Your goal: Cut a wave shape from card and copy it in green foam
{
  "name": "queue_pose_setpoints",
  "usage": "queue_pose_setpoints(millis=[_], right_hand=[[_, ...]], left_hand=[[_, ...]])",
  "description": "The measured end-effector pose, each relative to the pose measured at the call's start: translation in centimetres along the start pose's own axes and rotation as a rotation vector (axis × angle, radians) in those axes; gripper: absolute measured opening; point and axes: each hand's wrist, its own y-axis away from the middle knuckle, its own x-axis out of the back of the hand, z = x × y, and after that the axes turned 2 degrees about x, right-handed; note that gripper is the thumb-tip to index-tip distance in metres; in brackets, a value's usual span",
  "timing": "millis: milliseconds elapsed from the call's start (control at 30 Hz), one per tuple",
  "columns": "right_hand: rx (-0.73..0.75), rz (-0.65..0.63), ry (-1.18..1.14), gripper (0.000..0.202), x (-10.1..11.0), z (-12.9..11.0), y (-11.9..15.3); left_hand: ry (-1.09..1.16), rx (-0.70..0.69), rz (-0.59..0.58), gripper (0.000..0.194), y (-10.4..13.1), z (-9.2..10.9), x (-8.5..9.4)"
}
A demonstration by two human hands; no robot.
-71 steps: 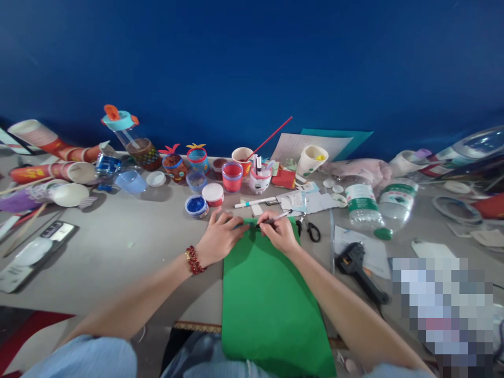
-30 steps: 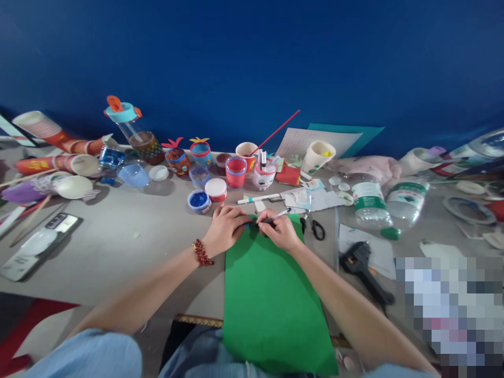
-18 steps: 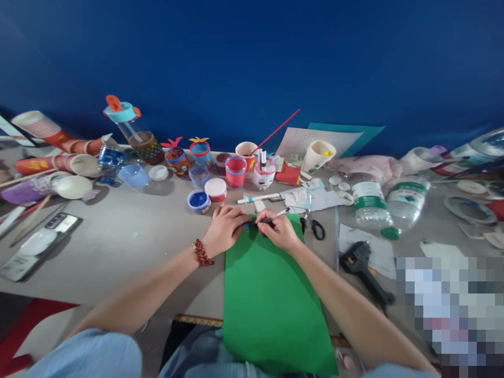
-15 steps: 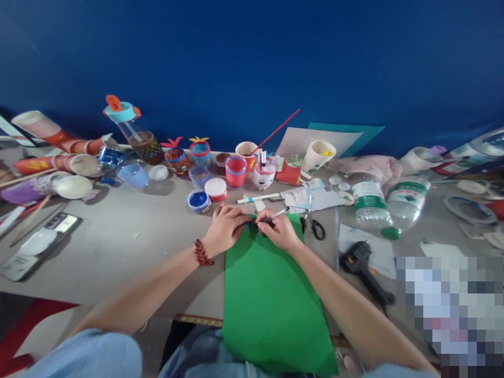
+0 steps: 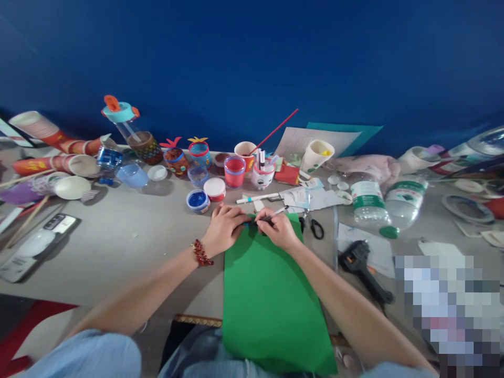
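Note:
A long green sheet (image 5: pixel 275 294) lies on the table and hangs over the front edge toward my lap. My left hand (image 5: pixel 227 227) rests at its far left corner, fingers bent and pressed together around a small dark-blue bit by the fingertips, too hidden to name. My right hand (image 5: pixel 277 227) is closed on a pen (image 5: pixel 280 211), whose pale end sticks out up and to the right. Its tip meets the far part of the sheet close to my left fingertips, where a dark patch shows. Black-handled scissors (image 5: pixel 316 229) lie just right of the sheet.
Open blue paint (image 5: pixel 198 200), red paint (image 5: pixel 235 172) and a marker (image 5: pixel 258 198) stand or lie beyond my hands. A glue gun (image 5: pixel 364 270) and plastic bottles (image 5: pixel 368 199) are to the right. A phone (image 5: pixel 39 247), paper cups (image 5: pixel 59 165) and a drinking bottle (image 5: pixel 137 131) are left.
Almost nothing differs. The whole view has shifted very slightly, and both hands keep their places, with the pen still in the right one.

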Motion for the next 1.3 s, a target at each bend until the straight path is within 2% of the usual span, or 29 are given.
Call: queue_pose_setpoints(millis=[767, 1300], right_hand=[[0.008, 0.011, -0.005, 0.010, 0.05, 0.08, -0.01], [0.028, 0.111, 0.027, 0.013, 0.06, 0.11, -0.08]], left_hand=[[-0.007, 0.003, -0.004, 0.030, -0.04, 0.06, -0.03], [-0.018, 0.005, -0.014, 0.027, -0.11, 0.11, -0.04]])
